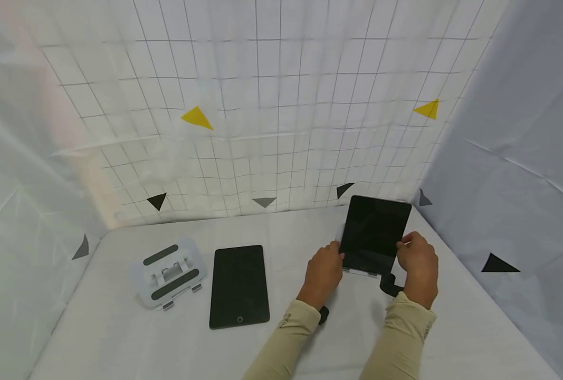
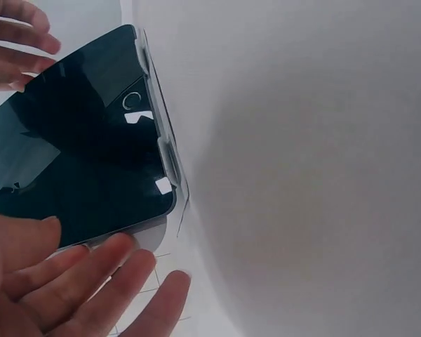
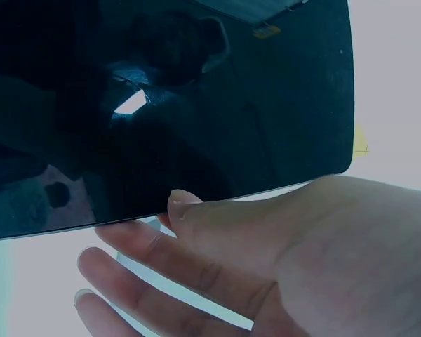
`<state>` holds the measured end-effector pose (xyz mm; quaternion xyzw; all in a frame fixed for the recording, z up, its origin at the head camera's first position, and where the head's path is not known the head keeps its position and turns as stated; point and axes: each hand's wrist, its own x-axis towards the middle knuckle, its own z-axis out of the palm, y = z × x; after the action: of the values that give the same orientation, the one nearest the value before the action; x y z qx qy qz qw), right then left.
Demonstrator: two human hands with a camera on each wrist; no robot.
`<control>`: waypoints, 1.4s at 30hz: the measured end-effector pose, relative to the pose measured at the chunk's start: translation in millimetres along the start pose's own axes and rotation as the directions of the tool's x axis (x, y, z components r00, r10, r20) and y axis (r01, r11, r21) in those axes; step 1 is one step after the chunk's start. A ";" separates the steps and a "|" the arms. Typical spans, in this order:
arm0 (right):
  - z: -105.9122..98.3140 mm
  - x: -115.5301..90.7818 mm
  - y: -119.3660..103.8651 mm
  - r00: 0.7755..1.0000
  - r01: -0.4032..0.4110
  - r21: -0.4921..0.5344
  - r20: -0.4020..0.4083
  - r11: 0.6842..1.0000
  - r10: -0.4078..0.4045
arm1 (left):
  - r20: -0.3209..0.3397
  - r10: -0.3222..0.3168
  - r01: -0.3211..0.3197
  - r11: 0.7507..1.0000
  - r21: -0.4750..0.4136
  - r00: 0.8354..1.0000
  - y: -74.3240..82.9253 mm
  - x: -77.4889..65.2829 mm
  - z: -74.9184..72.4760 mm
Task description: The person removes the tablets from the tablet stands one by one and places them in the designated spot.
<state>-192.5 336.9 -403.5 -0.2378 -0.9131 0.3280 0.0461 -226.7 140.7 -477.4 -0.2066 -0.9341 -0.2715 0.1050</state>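
A black tablet [image 1: 375, 232] leans upright at the right of the table, its lower edge on the small hooks of a pale stand [image 2: 170, 163]. My left hand [image 1: 322, 273] pinches its left edge, thumb on the front and fingers at the side and behind. On the opposite edge, my right hand [image 1: 419, 269] pinches the tablet between thumb and index finger; in the right wrist view the other fingers of that hand [image 3: 231, 253] spread loosely below the edge. The round home button shows near the hooks in the left wrist view. Most of the stand is hidden behind the tablet.
A second black tablet [image 1: 239, 287] lies flat, screen up, mid-table. Left of it lies a grey tablet stand [image 1: 171, 273] with two dark pads and small hooks. White sheeting [image 1: 272, 105] with a grid rises behind the table, and plain sheets hang at both sides.
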 end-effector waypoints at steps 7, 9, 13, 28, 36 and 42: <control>1.6 0.9 -0.1 0.999 0.024 -0.033 -0.036 0.999 -0.025 | -0.001 0.026 -0.026 1.000 -0.005 1.000 -4.3 -0.1 -1.0; 1.0 0.6 0.3 0.998 0.034 -0.043 -0.046 0.998 -0.036 | 0.013 0.032 -0.032 0.999 -0.014 0.999 -5.2 0.2 -1.6; -1.5 0.5 2.6 0.995 0.085 -0.077 -0.049 0.993 -0.089 | 0.039 0.033 -0.032 0.999 -0.039 0.999 -7.2 0.5 -3.1; -19.7 -0.7 7.6 0.980 0.178 -0.108 0.106 0.978 -0.166 | 0.015 0.060 -0.058 0.991 -0.122 0.998 -16.5 2.0 -2.3; -24.4 -3.7 5.1 0.975 0.197 -0.126 0.132 0.972 -0.181 | 0.005 0.072 -0.070 0.981 -0.179 0.997 -18.1 -0.1 -4.5; -28.4 -7.8 4.4 0.959 0.258 -0.128 0.151 0.957 -0.239 | -0.021 0.043 -0.046 0.983 -0.176 0.999 -21.2 -1.2 -2.2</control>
<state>-177.0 352.6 -383.5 -0.1011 -0.9584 0.2668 0.0080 -234.9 122.9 -485.8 -0.2334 -0.9007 -0.3524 0.1005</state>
